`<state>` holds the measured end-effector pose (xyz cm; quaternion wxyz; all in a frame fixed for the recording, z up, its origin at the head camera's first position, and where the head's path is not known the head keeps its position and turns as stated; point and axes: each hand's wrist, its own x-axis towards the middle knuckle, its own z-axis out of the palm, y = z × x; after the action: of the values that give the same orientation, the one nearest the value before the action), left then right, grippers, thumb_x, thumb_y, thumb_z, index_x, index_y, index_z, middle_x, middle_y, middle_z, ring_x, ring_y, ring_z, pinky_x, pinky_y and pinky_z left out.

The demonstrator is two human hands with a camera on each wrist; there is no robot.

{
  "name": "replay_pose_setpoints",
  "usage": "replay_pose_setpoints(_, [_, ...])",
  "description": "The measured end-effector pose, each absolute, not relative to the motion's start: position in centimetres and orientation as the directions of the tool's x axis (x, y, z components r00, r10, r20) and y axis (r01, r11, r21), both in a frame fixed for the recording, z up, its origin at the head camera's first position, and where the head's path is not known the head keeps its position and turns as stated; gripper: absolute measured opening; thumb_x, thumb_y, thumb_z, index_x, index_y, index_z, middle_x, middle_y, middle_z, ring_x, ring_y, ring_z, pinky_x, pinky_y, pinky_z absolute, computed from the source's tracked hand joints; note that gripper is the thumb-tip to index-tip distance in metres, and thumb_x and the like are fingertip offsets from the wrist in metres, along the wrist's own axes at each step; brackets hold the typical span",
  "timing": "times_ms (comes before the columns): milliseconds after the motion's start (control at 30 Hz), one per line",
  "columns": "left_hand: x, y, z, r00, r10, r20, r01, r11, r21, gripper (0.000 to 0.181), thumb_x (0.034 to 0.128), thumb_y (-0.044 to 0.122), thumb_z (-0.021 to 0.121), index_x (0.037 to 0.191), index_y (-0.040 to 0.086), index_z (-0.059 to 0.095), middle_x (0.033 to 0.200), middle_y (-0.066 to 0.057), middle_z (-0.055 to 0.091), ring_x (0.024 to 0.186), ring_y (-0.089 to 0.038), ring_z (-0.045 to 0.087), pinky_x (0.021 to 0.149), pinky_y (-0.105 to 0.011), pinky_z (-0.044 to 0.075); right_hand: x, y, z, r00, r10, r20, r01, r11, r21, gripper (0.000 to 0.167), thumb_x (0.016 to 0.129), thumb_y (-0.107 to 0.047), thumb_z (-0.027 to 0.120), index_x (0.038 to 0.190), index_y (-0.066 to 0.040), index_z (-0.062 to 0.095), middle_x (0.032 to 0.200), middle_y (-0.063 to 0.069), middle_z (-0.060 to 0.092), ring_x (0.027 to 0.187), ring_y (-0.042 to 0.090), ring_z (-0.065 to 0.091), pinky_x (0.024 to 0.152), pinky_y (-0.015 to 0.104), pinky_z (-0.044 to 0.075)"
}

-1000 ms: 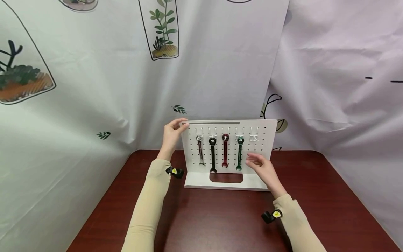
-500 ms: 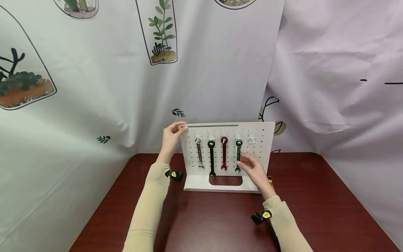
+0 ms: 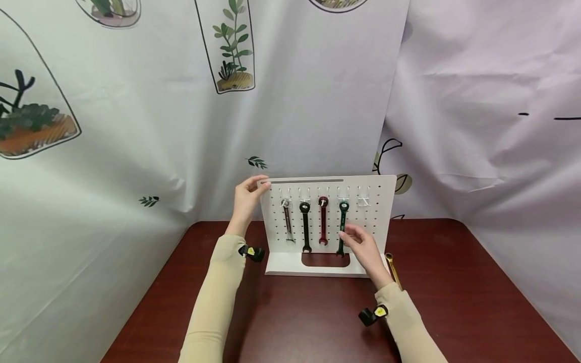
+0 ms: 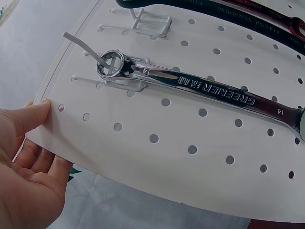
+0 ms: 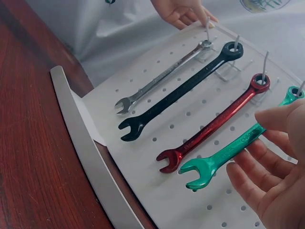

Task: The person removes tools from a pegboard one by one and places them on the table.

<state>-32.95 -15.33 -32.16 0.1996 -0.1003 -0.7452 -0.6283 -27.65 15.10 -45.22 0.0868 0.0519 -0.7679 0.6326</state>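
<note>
A white pegboard (image 3: 372,222) stands upright on its base. My left hand (image 3: 246,204) grips its upper left corner, thumb on the front and fingers behind. My right hand (image 5: 274,167) pinches the shank of the green wrench (image 5: 205,169) between thumb and fingers; the wrench's ring end is still around its hook, and its open end is tipped out from the board. Left of it hang a red wrench (image 5: 214,125), a black wrench (image 5: 178,95) and a silver wrench (image 4: 205,90), each by its ring end.
The rightmost hook (image 3: 363,199) carries no wrench. A gold wrench (image 3: 392,269) is by the board's right side, partly hidden by the right forearm. The dark red table (image 3: 290,317) reaches back to a patterned curtain (image 3: 308,101).
My right hand has moved left from beside the green wrench and taken hold of it. The wrench's lower end has come forward. My left hand stays on the corner.
</note>
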Motion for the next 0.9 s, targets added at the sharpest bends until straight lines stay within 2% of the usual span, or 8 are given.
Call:
replay_pose_setpoints(133, [-33.00, -15.32, -32.03, -0.899, -0.098, 0.426, 0.403, 0.192, 0.895, 0.028, 0.0945, 0.009, 0.072, 0.120, -0.003, 0.070, 0.083, -0.006, 0.058, 0.074, -0.014, 0.041, 0.069, -0.029, 0.035, -27.69, 15.06, -44.92, -0.976, 0.049, 0.210, -0.198, 0.178, -0.964, 0.046, 0.099, -0.028, 0.068, 0.132, 0.002, 0.060, 0.122, 0.021, 0.062, 0.105, 0.023, 0.064, 0.087, 0.032, 0.054])
replay_pose_setpoints(233, [-33.01, -15.35, -32.01, -0.898, -0.104, 0.428, 0.404, 0.191, 0.895, 0.027, 0.0944, 0.008, 0.072, 0.119, -0.003, 0.071, 0.081, -0.007, 0.057, 0.072, -0.014, 0.040, 0.068, -0.029, 0.034, -27.68, 15.01, -44.77, -0.974, 0.048, 0.221, -0.209, 0.178, -0.961, 0.044, 0.099, -0.026, 0.068, 0.132, 0.001, 0.060, 0.119, 0.020, 0.064, 0.100, 0.020, 0.066, 0.084, 0.032, 0.055])
replay_pose_setpoints(400, [-32.98, -15.35, -31.96, -0.897, -0.103, 0.429, 0.407, 0.187, 0.894, 0.027, 0.0941, 0.008, 0.072, 0.119, -0.003, 0.071, 0.082, -0.007, 0.059, 0.072, -0.014, 0.041, 0.067, -0.028, 0.034, -27.59, 14.89, -44.60, -0.971, 0.049, 0.235, -0.223, 0.175, -0.959, 0.043, 0.098, -0.024, 0.069, 0.133, 0.000, 0.060, 0.119, 0.020, 0.064, 0.099, 0.022, 0.066, 0.083, 0.032, 0.055])
replay_pose_setpoints(567, [-32.87, -15.32, -32.00, -0.902, -0.100, 0.419, 0.398, 0.180, 0.900, 0.028, 0.0940, 0.008, 0.072, 0.120, -0.003, 0.071, 0.085, -0.007, 0.060, 0.073, -0.014, 0.041, 0.068, -0.028, 0.034, -27.33, 14.95, -44.65, -0.969, 0.065, 0.237, -0.221, 0.187, -0.957, 0.042, 0.098, -0.024, 0.069, 0.133, -0.002, 0.061, 0.119, 0.019, 0.065, 0.098, 0.017, 0.064, 0.083, 0.029, 0.055])
replay_pose_setpoints(767, [-32.79, -15.26, -32.00, -0.901, -0.103, 0.422, 0.398, 0.189, 0.897, 0.027, 0.0941, 0.008, 0.072, 0.119, -0.002, 0.071, 0.080, -0.005, 0.056, 0.073, -0.014, 0.041, 0.068, -0.029, 0.035, -27.05, 15.11, -44.48, -0.968, 0.072, 0.242, -0.225, 0.193, -0.955, 0.041, 0.098, -0.028, 0.069, 0.131, -0.003, 0.063, 0.119, 0.017, 0.067, 0.100, 0.019, 0.064, 0.084, 0.028, 0.053])
replay_pose_setpoints(900, [-32.80, -15.30, -31.99, -0.903, -0.106, 0.415, 0.393, 0.180, 0.902, 0.027, 0.0937, 0.008, 0.073, 0.119, -0.002, 0.071, 0.084, -0.003, 0.061, 0.074, -0.014, 0.044, 0.068, -0.028, 0.036, -26.93, 15.22, -44.17, -0.966, 0.067, 0.249, -0.231, 0.205, -0.951, 0.042, 0.099, -0.029, 0.068, 0.131, -0.002, 0.063, 0.120, 0.017, 0.067, 0.100, 0.016, 0.064, 0.085, 0.027, 0.053])
